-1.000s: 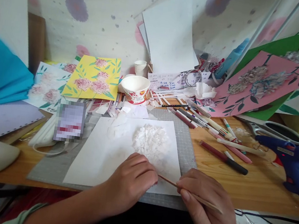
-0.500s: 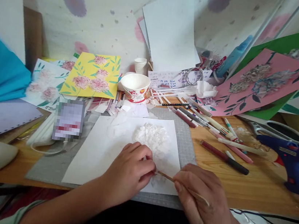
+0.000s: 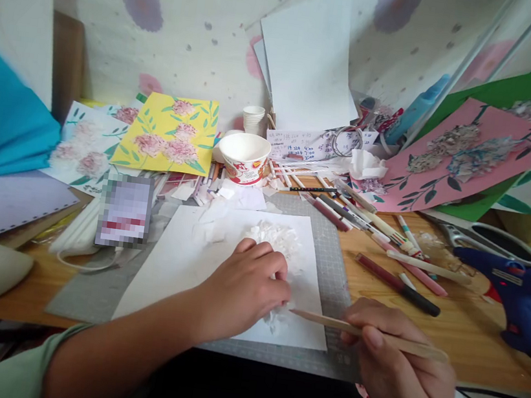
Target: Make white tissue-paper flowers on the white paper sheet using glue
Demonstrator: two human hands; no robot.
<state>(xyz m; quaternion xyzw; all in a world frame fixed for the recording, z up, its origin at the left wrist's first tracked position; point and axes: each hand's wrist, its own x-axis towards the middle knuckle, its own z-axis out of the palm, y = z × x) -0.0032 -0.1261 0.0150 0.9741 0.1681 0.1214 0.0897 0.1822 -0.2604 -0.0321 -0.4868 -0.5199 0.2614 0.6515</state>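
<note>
Our left hand (image 3: 249,285) leans in over the lower middle of a white sheet (image 3: 182,273), its fingers bent down and drawn close together. White paper scraps (image 3: 275,320) show just under the fingertips, but we cannot tell whether we are pinching them. In our right hand (image 3: 401,373) the thumb and fingers pinch a flat wooden stick (image 3: 327,322), whose pointed tip crosses the sheet's right edge and ends just beside the left fingertips, with a narrow gap between. The stick's blunt end reaches back over the right hand.

The clump of crumpled white paper (image 3: 285,235) lies on the upper right part of the sheet, just beyond our left knuckles, which hide its lower left side. A strip of the grey cutting mat (image 3: 333,260) borders the sheet on the right, and the sheet's near right corner stops short of the mat's near edge. We have our widest room to the left of the hand, across the sheet's plain surface.

To the right, bare wood of the table (image 3: 356,290) separates the mat from a dark red marker (image 3: 396,285); the blue glue gun (image 3: 517,291) sits farther out. Behind the sheet, a paper bowl (image 3: 242,163) stands upright near the far edge.
</note>
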